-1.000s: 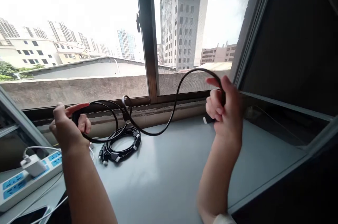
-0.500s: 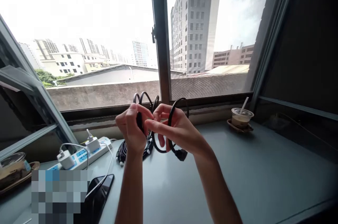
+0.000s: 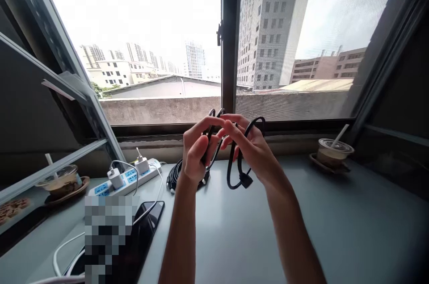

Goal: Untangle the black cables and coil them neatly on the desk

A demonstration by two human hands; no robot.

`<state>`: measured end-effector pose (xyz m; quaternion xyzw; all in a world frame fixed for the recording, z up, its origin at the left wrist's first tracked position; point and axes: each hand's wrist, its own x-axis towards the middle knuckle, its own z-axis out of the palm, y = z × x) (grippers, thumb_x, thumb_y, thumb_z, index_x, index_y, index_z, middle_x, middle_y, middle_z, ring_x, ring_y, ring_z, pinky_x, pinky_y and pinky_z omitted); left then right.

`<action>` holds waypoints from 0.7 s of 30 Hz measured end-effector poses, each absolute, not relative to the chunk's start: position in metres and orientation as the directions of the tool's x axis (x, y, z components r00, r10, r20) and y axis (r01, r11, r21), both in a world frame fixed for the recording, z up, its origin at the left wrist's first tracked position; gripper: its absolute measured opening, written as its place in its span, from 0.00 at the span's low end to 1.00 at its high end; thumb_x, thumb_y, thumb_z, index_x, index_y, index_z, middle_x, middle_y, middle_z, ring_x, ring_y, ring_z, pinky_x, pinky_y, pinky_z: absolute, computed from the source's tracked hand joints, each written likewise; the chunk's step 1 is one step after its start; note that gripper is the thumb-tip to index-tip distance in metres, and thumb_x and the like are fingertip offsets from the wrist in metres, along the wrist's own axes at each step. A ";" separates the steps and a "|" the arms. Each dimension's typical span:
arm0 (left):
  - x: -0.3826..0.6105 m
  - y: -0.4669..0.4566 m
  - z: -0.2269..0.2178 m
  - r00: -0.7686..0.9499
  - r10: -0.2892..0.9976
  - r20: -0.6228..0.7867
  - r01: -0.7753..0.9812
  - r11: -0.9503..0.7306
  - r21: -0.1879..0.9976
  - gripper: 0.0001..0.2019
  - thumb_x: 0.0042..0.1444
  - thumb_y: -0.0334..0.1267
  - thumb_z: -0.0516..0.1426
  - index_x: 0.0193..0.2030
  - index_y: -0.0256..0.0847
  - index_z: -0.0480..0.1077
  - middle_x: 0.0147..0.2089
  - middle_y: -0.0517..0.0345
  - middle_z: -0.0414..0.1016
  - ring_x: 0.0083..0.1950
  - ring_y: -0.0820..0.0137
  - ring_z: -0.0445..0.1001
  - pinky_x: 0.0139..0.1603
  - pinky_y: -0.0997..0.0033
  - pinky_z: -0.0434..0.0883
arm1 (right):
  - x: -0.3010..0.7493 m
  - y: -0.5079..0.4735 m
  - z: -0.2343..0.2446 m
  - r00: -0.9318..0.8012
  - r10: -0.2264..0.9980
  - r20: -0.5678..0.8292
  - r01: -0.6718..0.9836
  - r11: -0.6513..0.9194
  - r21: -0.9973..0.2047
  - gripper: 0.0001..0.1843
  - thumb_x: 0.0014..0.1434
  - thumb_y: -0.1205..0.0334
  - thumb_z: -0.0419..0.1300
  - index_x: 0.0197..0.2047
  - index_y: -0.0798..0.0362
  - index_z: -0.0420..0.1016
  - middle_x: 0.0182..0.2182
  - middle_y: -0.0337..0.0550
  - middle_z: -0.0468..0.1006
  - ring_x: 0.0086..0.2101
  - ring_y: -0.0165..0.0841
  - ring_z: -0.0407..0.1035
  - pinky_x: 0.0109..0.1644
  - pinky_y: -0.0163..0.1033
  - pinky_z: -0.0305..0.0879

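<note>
Head view: the left hand (image 3: 196,152) is curled closed around gathered turns of a black cable (image 3: 229,172), its index finger reaching across to the right hand's fingertips. The right hand (image 3: 251,145) has its fingers bent and thumb nearly together with them, a loop of the same cable passing around it; whether it pinches the cable there cannot be told. The winding looks partly done: turns sit together in the left hand, while the loop at the right hand and the connector (image 3: 246,180), dangling just below it, are not yet drawn into that bundle. The cable is thus in and between both hands, above the table (image 3: 234,239). Beyond the left wrist, a coil of black cables (image 3: 174,176) lies on the tabletop, near a power strip (image 3: 149,179). Farther out, a drink cup (image 3: 335,153) stands to the right.
</note>
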<state>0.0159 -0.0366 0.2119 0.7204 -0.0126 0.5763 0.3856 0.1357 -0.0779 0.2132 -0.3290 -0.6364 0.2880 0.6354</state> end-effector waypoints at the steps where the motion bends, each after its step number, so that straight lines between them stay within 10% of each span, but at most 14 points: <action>1: 0.014 -0.036 0.212 0.365 0.423 0.829 -0.437 -0.708 0.554 0.21 0.53 0.55 0.49 0.39 0.37 0.70 0.09 0.69 0.50 0.11 0.79 0.43 0.15 0.72 0.44 | 0.137 -0.076 0.214 0.002 0.789 0.614 0.041 0.613 -0.789 0.19 0.58 0.46 0.54 0.42 0.53 0.69 0.30 0.39 0.72 0.24 0.25 0.68 0.18 0.26 0.60; 14: 0.054 -0.045 0.207 0.217 0.677 0.704 -0.364 -0.613 0.701 0.21 0.57 0.50 0.51 0.55 0.45 0.59 0.15 0.70 0.58 0.13 0.81 0.53 0.15 0.79 0.52 | 0.145 -0.072 0.213 0.092 0.821 0.563 -0.142 0.571 -0.809 0.11 0.50 0.58 0.63 0.32 0.52 0.65 0.23 0.31 0.67 0.22 0.23 0.64 0.26 0.28 0.64; 21: 0.040 -0.032 0.211 0.518 0.765 0.383 -0.327 -0.237 0.915 0.23 0.56 0.49 0.53 0.55 0.40 0.61 0.19 0.65 0.65 0.16 0.78 0.64 0.14 0.81 0.54 | 0.155 -0.081 0.214 -0.031 0.823 0.567 -0.021 0.567 -0.824 0.11 0.53 0.58 0.61 0.38 0.50 0.64 0.22 0.33 0.69 0.18 0.28 0.65 0.19 0.32 0.65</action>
